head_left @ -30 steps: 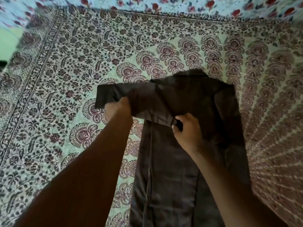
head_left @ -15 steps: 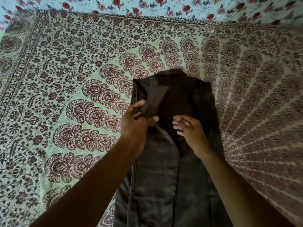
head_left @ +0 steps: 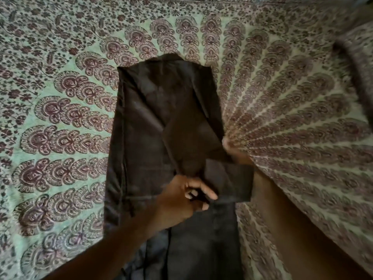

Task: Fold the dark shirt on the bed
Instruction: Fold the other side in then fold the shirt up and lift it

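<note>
The dark shirt lies on the bed as a long narrow strip, collar end away from me, both sides folded in. One sleeve runs diagonally down across its body, and the cuff end sticks out past the shirt's right edge. My left hand pinches the sleeve fabric near the middle of the shirt, fingers curled. At the right edge my right hand is blurred and partly covered by the cuff; it seems to grip the sleeve there.
A green and maroon patterned bedsheet covers the whole bed around the shirt. At the far right the sheet rises into a blurred dark ridge. My two forearms cross the lower part of the view.
The sleeve that stuck out to the left has been folded in over the shirt. Both hands have moved down and right along a sleeve. The view has come closer.
</note>
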The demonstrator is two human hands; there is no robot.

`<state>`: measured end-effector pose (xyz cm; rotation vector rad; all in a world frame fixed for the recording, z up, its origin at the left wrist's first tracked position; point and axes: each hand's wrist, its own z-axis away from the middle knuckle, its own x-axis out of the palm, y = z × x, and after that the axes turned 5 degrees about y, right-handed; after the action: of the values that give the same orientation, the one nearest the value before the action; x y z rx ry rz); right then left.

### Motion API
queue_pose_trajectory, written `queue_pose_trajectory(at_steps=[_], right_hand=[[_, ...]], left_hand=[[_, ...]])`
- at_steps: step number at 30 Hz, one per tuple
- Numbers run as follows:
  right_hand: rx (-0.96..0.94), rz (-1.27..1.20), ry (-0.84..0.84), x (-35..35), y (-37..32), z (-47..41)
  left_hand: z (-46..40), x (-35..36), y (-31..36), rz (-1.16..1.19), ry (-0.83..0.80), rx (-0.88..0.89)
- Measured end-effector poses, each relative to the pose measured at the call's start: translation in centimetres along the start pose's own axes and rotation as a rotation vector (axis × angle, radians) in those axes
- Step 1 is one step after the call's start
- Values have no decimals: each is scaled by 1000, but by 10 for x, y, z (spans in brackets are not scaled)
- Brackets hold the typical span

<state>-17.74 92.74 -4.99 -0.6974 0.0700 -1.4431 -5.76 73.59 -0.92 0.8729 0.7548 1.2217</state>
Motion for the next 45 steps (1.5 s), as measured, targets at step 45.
queue_pose_trajectory(at_steps=[45], right_hand=[[-423,748,520,-45,170,100]], left_hand=[[75,94,-91,-554,515,-45]])
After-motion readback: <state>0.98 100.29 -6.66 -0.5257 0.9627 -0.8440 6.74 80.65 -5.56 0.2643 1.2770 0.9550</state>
